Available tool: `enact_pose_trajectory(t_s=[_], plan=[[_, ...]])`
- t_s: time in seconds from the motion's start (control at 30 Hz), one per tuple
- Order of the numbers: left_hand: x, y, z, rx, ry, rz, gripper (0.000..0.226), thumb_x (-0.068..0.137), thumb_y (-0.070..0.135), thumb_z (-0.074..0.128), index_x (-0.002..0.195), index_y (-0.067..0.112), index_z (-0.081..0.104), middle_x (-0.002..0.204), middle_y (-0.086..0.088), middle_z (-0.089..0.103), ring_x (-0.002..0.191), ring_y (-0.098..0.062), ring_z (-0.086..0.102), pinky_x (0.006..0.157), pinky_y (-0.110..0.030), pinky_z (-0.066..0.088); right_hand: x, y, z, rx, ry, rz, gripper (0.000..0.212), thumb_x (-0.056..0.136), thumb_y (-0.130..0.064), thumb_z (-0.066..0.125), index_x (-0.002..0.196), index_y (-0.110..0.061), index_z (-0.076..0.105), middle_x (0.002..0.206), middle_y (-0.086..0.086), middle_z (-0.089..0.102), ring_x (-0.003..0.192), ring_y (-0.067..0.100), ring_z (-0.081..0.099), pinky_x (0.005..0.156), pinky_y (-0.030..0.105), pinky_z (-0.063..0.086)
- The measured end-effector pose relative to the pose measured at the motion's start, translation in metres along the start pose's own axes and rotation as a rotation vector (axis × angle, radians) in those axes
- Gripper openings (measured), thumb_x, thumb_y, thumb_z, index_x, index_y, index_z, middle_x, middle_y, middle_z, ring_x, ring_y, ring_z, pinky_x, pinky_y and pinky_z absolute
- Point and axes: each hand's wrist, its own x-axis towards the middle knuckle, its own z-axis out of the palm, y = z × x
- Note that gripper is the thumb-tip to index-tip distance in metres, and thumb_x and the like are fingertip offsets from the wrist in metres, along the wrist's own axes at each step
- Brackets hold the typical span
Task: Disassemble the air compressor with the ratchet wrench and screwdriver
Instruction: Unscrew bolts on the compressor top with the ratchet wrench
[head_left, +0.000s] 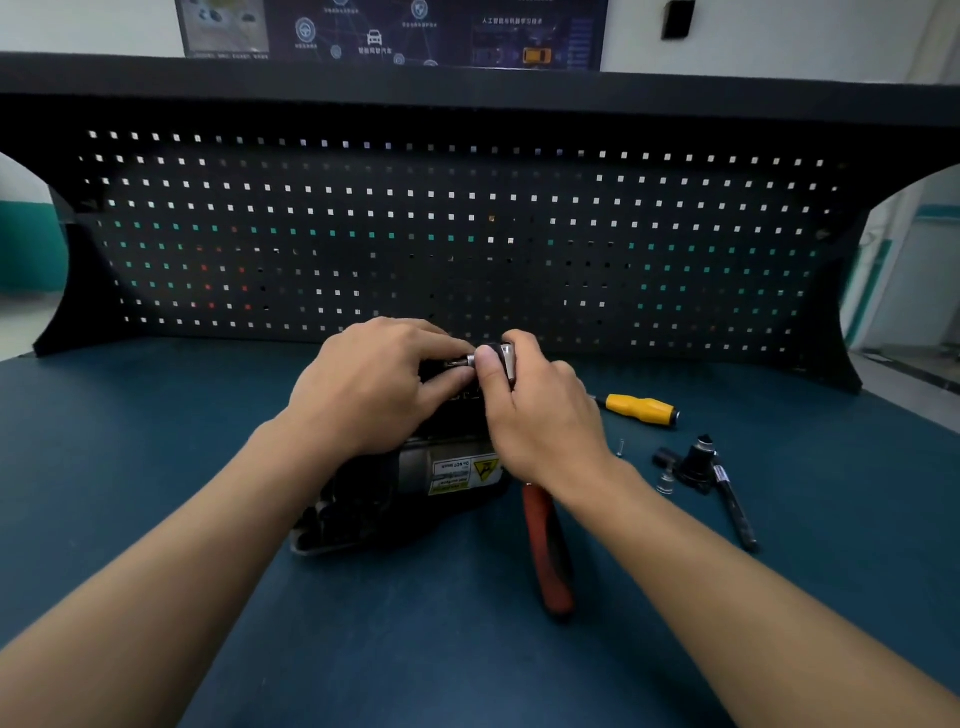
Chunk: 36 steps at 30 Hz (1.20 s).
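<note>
- Compressor (415, 493) lies on its side near the middle of the worktop (156, 467), a little toward the back edge, with its labelled drum facing us.
- We judge it heavy and rigid: a metal drum joined to a black housing. It should stay put under wrench load. It is best steadied by the drum or housing, not by small fittings or the label.
- Our left hand (363, 389) is curled over the far end, thumb and fingers pinching a small silver piece (460, 361).
- Our right hand (535, 415) grips the silver head of the wrench (548, 551), thumb pressed on it. The red handle runs back under the wrist toward the front edge.
- Screwdriver (641, 408) lies untouched toward the right edge, with a black fitting (693, 462) and a small screw (621, 447) near it.
- Both hands cover the far end, so the fastener is hidden. We cannot tell whether the silver piece is a socket, bit or bolt, nor whether the wrench head is seated on anything.
</note>
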Motion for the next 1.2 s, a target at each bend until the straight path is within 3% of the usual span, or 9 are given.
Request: enact_pose_trajectory(t_s=[0.13,0.3,0.47,0.57,0.67,0.77,0.9,1.07,1.2], plan=[[0.000,0.001,0.004,-0.001,0.041,0.017,0.025,0.095,0.053,0.056,0.112,0.044,0.071,0.116,0.024,0.068,0.108,-0.010,0.064,0.083,-0.041,0.054,-0.003,-0.003,-0.022,0.091,-0.212,0.113,0.048,0.094,-0.065,0.039,0.127,-0.029,0.040,0.096,-0.001,0.065,0.090,0.023,0.062,0.077,0.046,0.053],[0.001,-0.002,0.009,0.070,0.089,0.014,0.026,0.093,0.053,0.057,0.111,0.042,0.072,0.117,0.023,0.069,0.108,-0.012,0.064,0.076,-0.032,0.051,-0.040,0.013,-0.044,0.009,-0.414,0.225,0.066,0.075,-0.063,0.065,0.125,-0.039,0.030,0.087,-0.006,0.061,0.073,0.011,0.059,0.057,0.030,0.045],[0.004,0.002,0.011,0.115,0.077,-0.041,0.026,0.095,0.053,0.053,0.113,0.042,0.070,0.114,0.019,0.070,0.106,-0.016,0.064,0.073,-0.033,0.050,-0.053,0.019,-0.049,-0.095,-0.608,0.266,0.079,0.088,-0.036,0.068,0.148,-0.026,0.018,0.088,0.001,0.064,0.077,0.018,0.064,0.064,0.034,0.053],[0.005,0.008,0.013,0.169,0.063,-0.078,0.028,0.097,0.051,0.050,0.111,0.039,0.070,0.111,0.014,0.071,0.102,-0.019,0.064,0.073,-0.035,0.052,-0.039,0.014,-0.064,-0.147,-0.578,0.238,0.046,0.086,-0.027,0.065,0.128,-0.022,0.045,0.087,0.002,0.066,0.078,0.023,0.067,0.071,0.042,0.059],[0.008,0.015,0.016,0.224,0.076,-0.140,0.028,0.098,0.049,0.047,0.105,0.035,0.070,0.100,0.009,0.070,0.093,-0.022,0.062,0.069,-0.035,0.045,-0.028,0.015,-0.081,-0.203,-0.501,0.235,0.020,0.089,-0.029,0.064,0.104,-0.015,0.066,0.079,0.007,0.071,0.065,0.026,0.070,0.062,0.045,0.061],[0.014,0.019,0.021,0.301,0.087,-0.196,0.031,0.099,0.046,0.044,0.094,0.029,0.068,0.088,0.006,0.065,0.082,-0.022,0.056,0.068,-0.034,0.033,-0.013,0.022,-0.100,-0.162,-0.307,0.215,0.020,0.090,-0.038,0.069,0.092,-0.019,0.072,0.081,0.003,0.072,0.061,0.021,0.066,0.057,0.040,0.059],[0.017,0.019,0.022,0.326,0.077,-0.242,0.027,0.098,0.044,0.047,0.092,0.027,0.066,0.087,0.004,0.065,0.077,-0.020,0.043,0.069,-0.034,0.031,0.013,0.030,-0.115,0.121,-0.048,0.078,0.021,0.083,-0.039,0.079,0.102,-0.032,0.073,0.085,-0.017,0.070,0.074,0.001,0.068,0.055,0.009,0.048],[0.017,0.013,0.017,0.282,0.003,-0.200,0.024,0.096,0.046,0.053,0.113,0.036,0.067,0.107,0.007,0.067,0.100,-0.022,0.056,0.073,-0.033,0.032,0.031,0.043,-0.108,0.268,0.059,-0.075,0.015,0.075,-0.036,0.086,0.080,-0.037,0.071,0.073,-0.018,0.073,0.074,-0.003,0.069,0.065,0.007,0.048],[0.020,0.006,0.012,0.206,-0.046,-0.208,0.033,0.091,0.047,0.063,0.123,0.042,0.064,0.118,0.008,0.068,0.112,-0.024,0.057,0.083,-0.036,0.049,0.030,0.057,-0.101,0.264,0.060,-0.090,0.014,0.076,-0.037,0.085,0.080,-0.037,0.072,0.075,-0.022,0.072,0.072,0.000,0.069,0.064,0.010,0.050]])
